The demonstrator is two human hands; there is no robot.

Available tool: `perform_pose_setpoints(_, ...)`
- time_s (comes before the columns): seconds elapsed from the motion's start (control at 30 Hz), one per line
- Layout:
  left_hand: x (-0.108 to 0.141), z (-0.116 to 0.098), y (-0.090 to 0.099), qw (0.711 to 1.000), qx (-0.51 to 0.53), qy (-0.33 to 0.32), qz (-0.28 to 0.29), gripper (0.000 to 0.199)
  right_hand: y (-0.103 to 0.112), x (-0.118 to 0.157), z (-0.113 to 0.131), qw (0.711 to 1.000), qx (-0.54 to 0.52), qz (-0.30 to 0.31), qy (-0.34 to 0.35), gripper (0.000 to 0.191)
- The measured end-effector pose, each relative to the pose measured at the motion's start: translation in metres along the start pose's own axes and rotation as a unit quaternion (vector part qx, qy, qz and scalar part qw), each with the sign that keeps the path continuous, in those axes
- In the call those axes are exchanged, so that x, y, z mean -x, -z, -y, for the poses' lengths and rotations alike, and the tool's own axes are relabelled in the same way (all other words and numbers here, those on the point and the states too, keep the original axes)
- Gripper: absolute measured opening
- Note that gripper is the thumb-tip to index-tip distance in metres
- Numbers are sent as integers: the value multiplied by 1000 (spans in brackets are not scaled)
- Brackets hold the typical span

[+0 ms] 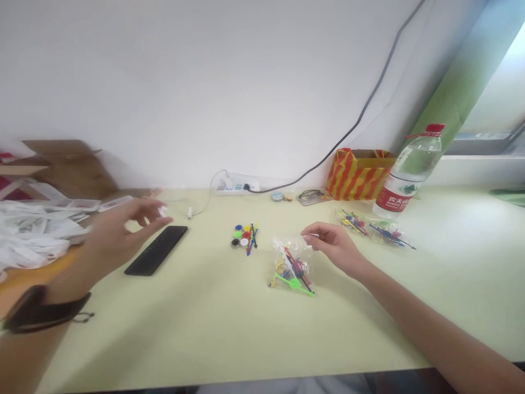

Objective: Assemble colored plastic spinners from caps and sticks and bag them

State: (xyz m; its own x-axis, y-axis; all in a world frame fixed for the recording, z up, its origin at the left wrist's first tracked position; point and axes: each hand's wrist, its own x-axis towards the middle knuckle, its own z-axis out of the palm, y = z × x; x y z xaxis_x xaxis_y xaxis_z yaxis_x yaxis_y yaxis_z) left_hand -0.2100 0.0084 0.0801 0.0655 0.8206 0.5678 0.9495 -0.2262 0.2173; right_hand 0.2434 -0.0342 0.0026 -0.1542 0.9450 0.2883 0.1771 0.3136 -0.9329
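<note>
My left hand, with a dark band at the wrist, is raised at the left above the table, its thumb and fingers closed on a small white piece. My right hand pinches something thin and too small to make out, beside the top of a clear plastic bag. Inside or on that bag lie colored pieces, among them a bright green one. Left of the bag, several round colored discs sit next to a few colored arrow-shaped sticks.
A black phone-like slab lies near my left hand. White strips and a cardboard box are at the far left. Two more filled bags, a water bottle, a striped bag and a power strip stand farther back.
</note>
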Motion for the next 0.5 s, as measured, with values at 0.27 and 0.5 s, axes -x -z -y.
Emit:
perform_pose_setpoints(0.27,3,83,-58,984,45,72,155,61,-2,0,-1,1000,8,5,-3,22)
perform_pose_setpoints(0.5,5,91,-66,978,85,78,176,63,-3,2,-1,1000,16,11,-5,23)
